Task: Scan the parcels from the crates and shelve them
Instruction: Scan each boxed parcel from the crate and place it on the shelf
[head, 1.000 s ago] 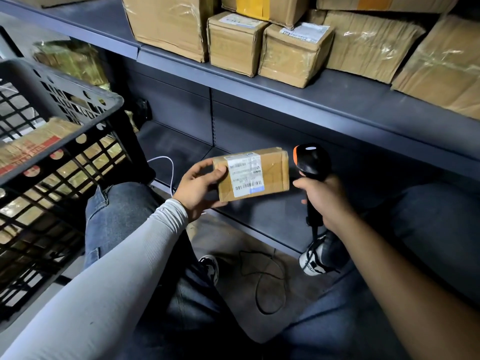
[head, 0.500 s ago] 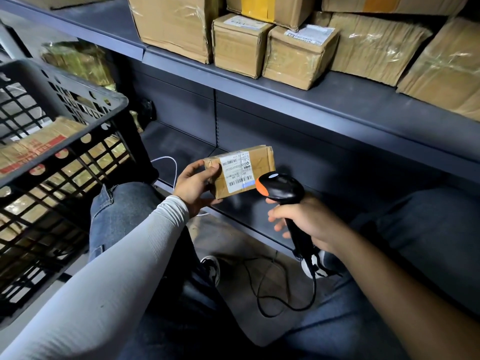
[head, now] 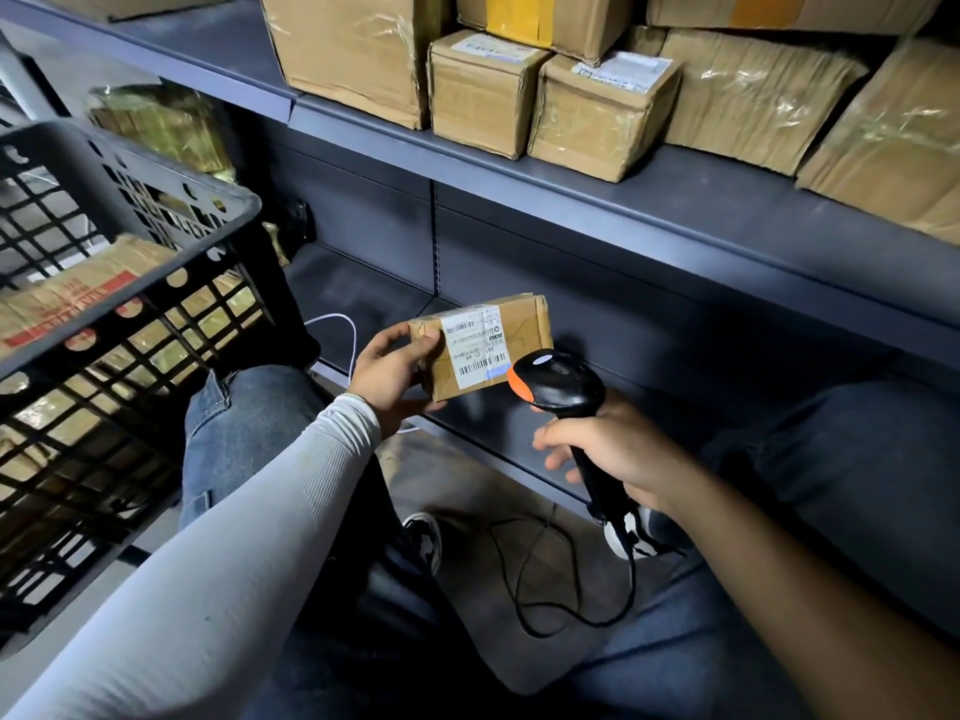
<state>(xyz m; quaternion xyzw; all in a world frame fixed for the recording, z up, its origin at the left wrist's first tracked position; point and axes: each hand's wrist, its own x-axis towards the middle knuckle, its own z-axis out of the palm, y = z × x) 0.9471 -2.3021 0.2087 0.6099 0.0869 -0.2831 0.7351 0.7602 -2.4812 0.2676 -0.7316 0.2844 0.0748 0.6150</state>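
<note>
My left hand (head: 392, 371) grips a small brown cardboard parcel (head: 519, 324) by its left end, its white barcode label (head: 475, 345) turned up towards me. My right hand (head: 608, 449) holds a black barcode scanner (head: 558, 389) by the handle. The scanner's orange-tipped head sits just right of the label and points at it. The parcel hovers over the front edge of the dark lower shelf (head: 363, 298).
A black plastic crate (head: 130, 324) at the left holds more brown parcels. The upper shelf (head: 597, 200) carries several cardboard boxes. The scanner's black cable (head: 524, 579) loops on the floor between my knees. A white cable (head: 345, 324) lies on the lower shelf.
My right hand has swung the scanner from upright beside the parcel down to aim at the label. The parcel has shifted slightly left and lower.
</note>
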